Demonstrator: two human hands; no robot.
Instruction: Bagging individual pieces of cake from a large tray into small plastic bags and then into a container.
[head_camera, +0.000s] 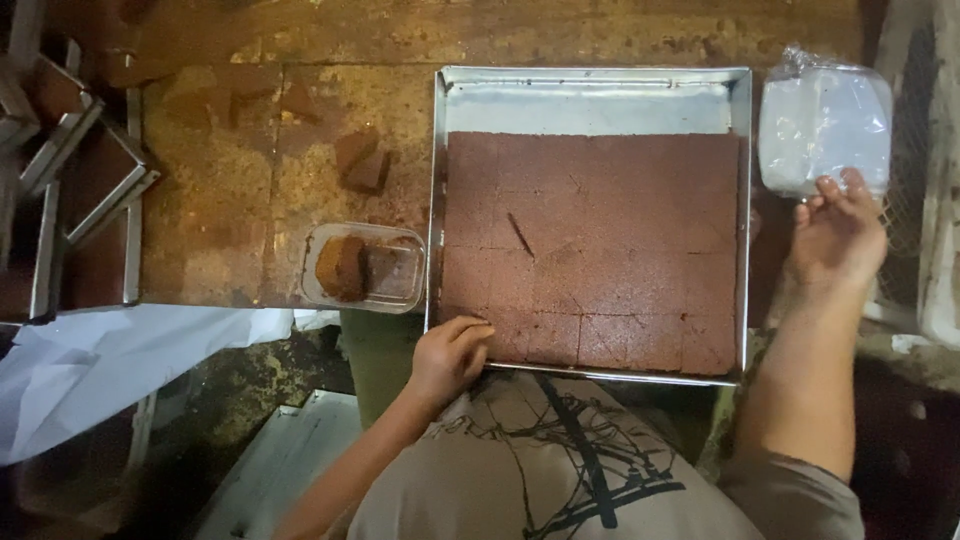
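While the left hand (450, 355) curls on the baking tray's (590, 85) near-left edge, the right hand (838, 235) fingers clasp stacked clear containers (822, 125) just beyond its right rim.

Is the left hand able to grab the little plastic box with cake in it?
Probably yes. The left hand rests at the metal tray's near corner, and the plastic box sits just beside it, with nothing between them.
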